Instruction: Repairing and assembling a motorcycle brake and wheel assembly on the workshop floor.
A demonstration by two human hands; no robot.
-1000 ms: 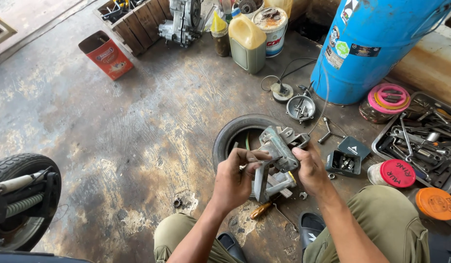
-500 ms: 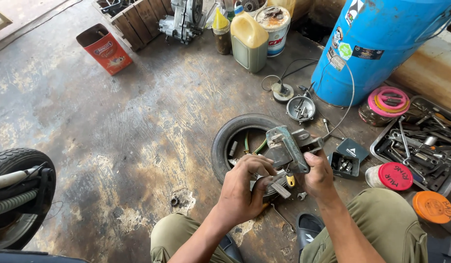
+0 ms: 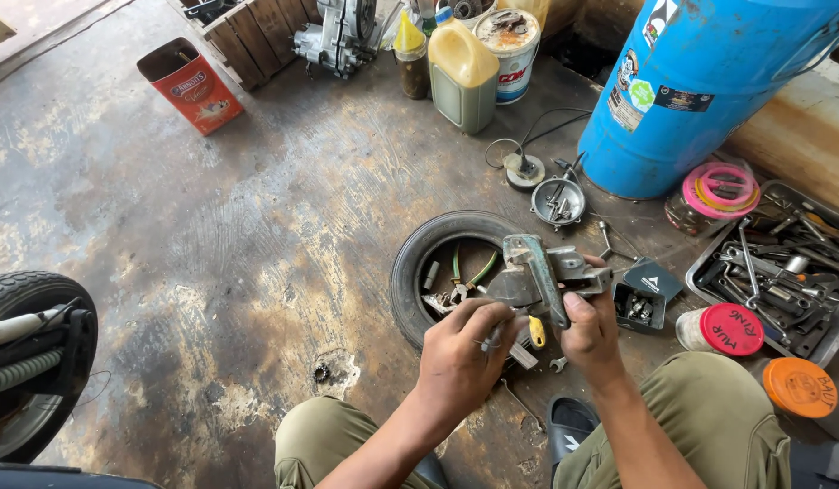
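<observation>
- Squatted on a stained, oily concrete floor (image 3: 211, 226), with a tall blue plastic drum (image 3: 700, 91) at the upper right.
- Worked above a small black rubber tyre (image 3: 415, 272) lying flat on that floor, with loose bits inside its ring.
- Had to the right a shallow metal tray (image 3: 700, 263) crowded with wrenches, well apart from both hands.
- Held a greasy grey cast-metal assembly (image 3: 537, 272) with a long lever arm in the air over the tyre's right edge, between both hands.
- Gripped that assembly from the right with the right hand (image 3: 590, 330), thumb pressed on the near face and fingers wrapped behind.
- Curled the left hand (image 3: 460, 349) against the assembly's lower left, fingertips pinched on something thin; could not tell what.
- Noted a small yellow-handled tool (image 3: 536, 333) just under the assembly, between the hands; could not tell which hand, if either, bore it.
- Judged the step as close fingertip work on a small part of the assembly.
- Judged any further move to need a steady right-hand hold and fine placing by the left fingertips.
</observation>
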